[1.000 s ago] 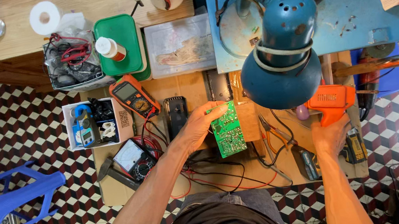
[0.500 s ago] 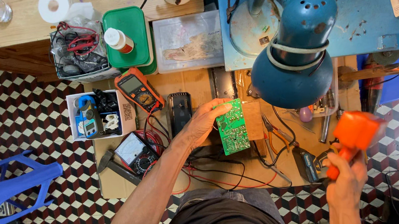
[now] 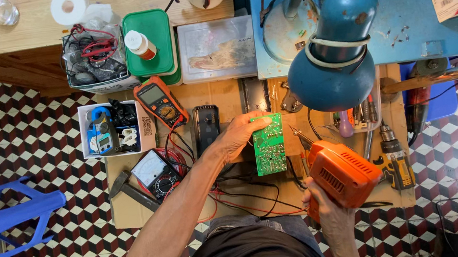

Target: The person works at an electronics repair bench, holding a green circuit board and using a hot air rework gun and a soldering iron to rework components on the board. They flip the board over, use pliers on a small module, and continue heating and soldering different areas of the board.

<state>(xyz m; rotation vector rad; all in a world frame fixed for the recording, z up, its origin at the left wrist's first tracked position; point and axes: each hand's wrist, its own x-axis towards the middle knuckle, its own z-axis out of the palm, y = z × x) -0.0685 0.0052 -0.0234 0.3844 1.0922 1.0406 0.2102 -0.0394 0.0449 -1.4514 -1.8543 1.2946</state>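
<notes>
- The right hand (image 3: 324,206) is nearest, at about 5 o'clock from the middle of the picture. Its fingers are wrapped tight around the grip of an orange gun (image 3: 342,172), a fat soldering tool.
- The gun's long side runs from 4 o'clock up to 10 o'clock. Its thin metal tip (image 3: 298,134) points up and left, just beside the right edge of the board. It looks held like this so the tip can get at the board.
- The board (image 3: 269,143) is a green circuit board, near the middle of the picture, over the small wooden bench (image 3: 220,98). It is a tall shape, so its long side runs from 12 o'clock to 6 o'clock. Its green face looks up at the camera.
- The left hand (image 3: 238,136) is at 9 o'clock from the board. Its fingers pinch the board's left edge and top corner. I think this keeps the board from moving and leaves the face bare.
- Red and black wires (image 3: 236,193) lie under the board, toward 6 o'clock.
- At 9 o'clock from the left hand sit a flat black meter (image 3: 153,171) and, higher up, an orange meter (image 3: 161,100). They are near, easy to reach.
- A white box (image 3: 116,130) of small tools sits at 9 o'clock from the orange meter.
- A big blue lamp (image 3: 334,70) hangs at 1 o'clock from the board. Its shade points down, I guess to light the work.
- Farthest, at 12 o'clock, are a green box (image 3: 151,37) and a clear box (image 3: 217,49).
</notes>
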